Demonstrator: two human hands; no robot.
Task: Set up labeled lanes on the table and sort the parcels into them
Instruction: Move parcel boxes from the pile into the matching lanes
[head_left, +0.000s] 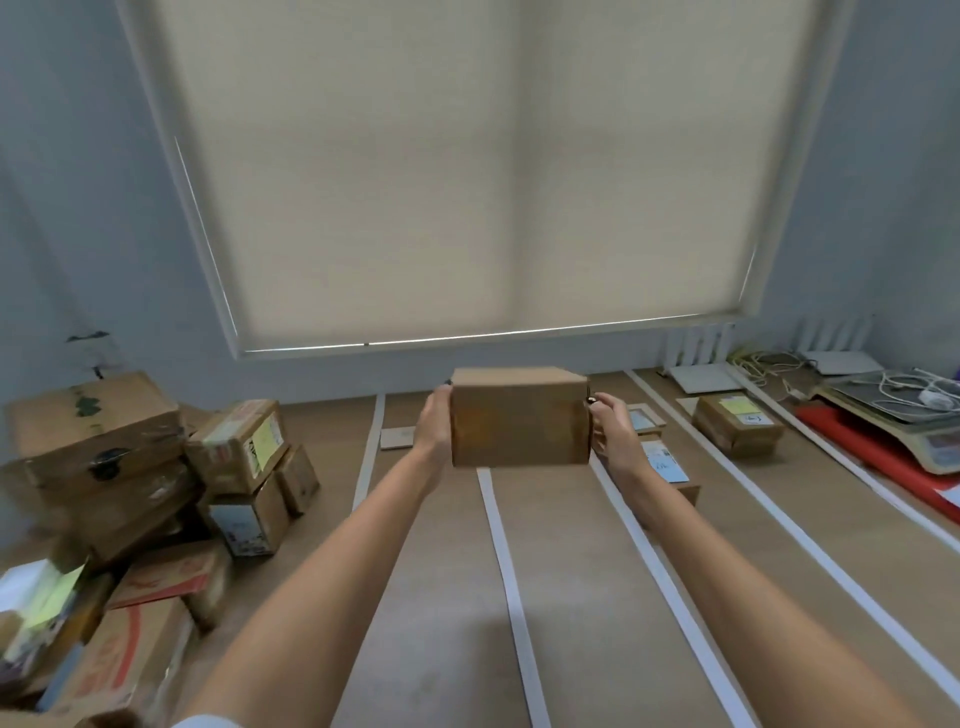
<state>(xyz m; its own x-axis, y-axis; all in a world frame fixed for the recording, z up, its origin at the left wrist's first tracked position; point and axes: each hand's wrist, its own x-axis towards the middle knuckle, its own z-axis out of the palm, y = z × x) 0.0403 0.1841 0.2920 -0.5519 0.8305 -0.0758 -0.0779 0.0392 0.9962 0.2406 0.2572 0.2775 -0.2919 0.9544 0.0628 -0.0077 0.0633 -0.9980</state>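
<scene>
Both arms outstretched, left hand (435, 422) and right hand (613, 428) fingers clasping brown parcel (519, 422) aloft.

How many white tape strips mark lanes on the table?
5 white tape strips: far left, centre, right of centre, next right, far right. Others may lie offscreen.

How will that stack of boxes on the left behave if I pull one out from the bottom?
The stack looks apt to topple: its boxes sit tilted and overlapping, not squared up. The big top box probably slides off first, since it leans on smaller ones. The cardboard itself looks stiff.
</scene>
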